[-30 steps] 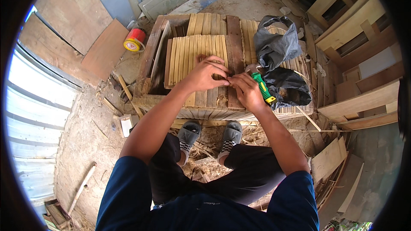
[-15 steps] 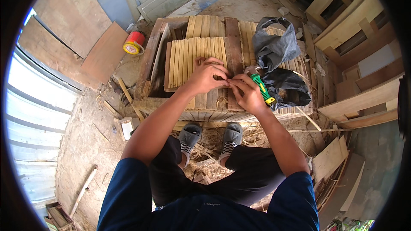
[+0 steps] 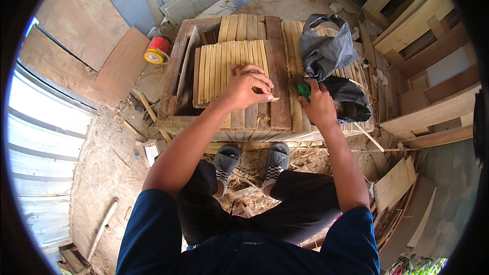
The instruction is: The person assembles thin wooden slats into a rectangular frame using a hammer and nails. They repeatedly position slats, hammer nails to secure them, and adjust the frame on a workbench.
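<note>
Hands above a box-shaped, weathered wooden worktop [image 3: 169, 120], centre of the frame. The right hand [image 3: 322, 106] has parted from the left hand's fingertips and shifted rightward to a green-handled tool [image 3: 304, 91]; its fingers bend over the handle, though whether they have closed on it cannot be told. The left hand [image 3: 249, 89] keeps its place, pinching a small pale sliver [image 3: 275, 100] between thumb and fingertips above a reddish-brown board [image 3: 279, 79]. The change suggests that joint fingertip work has given way to divided roles, one hand on the piece, the other at the tool. Beneath the left hand lies a rectangular panel of narrow yellowish wooden strips [image 3: 229, 63]. A crumpled black plastic bag [image 3: 328, 46] rests at the worktop's upper right. Surroundings: a red-and-yellow cylindrical container [image 3: 157, 51], upper left; a corrugated metal wall [image 3: 43, 147], far left; pale wooden frames [image 3: 433, 117], right; and a dusty earthen floor [image 3: 102, 183], lower left.
</note>
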Motion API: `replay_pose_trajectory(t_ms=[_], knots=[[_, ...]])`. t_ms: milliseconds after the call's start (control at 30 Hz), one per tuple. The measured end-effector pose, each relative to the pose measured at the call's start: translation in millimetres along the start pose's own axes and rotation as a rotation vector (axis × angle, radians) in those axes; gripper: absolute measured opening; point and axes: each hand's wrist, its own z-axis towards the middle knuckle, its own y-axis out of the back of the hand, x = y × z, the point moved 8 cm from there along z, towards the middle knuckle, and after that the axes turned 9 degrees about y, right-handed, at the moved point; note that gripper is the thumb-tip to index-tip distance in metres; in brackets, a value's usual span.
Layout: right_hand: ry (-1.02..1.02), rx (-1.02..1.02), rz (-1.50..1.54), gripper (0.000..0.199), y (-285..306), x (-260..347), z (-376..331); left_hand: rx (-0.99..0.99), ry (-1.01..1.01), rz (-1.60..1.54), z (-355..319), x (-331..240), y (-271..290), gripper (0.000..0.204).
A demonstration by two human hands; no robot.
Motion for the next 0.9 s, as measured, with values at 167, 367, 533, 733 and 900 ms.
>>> replay_pose_trajectory(t_ms=[167,367,533,733,900], knots=[[0.066,0.046,-0.177,0.055,-3.3,7.2,4.5,-0.014,-0.022,0.007,-0.7,-1.7,1.7,0.014],[0.002,-0.135,0.353,0.043,56.7,19.6,0.0,-0.032,-0.045,0.015,-0.7,-3.6,3.5,0.015],[0.180,-0.109,0.457,0.034,67.5,63.9,-19.1,-0.019,-0.035,0.047,0.6,-3.1,2.4,0.016],[0.224,-0.146,0.460,0.028,61.3,81.2,-18.9,-0.046,-0.024,0.086,-0.1,-7.4,6.9,0.019],[0.237,-0.120,0.426,0.029,56.8,83.6,-19.0,-0.036,-0.010,0.081,-0.9,-7.0,7.2,0.019]])
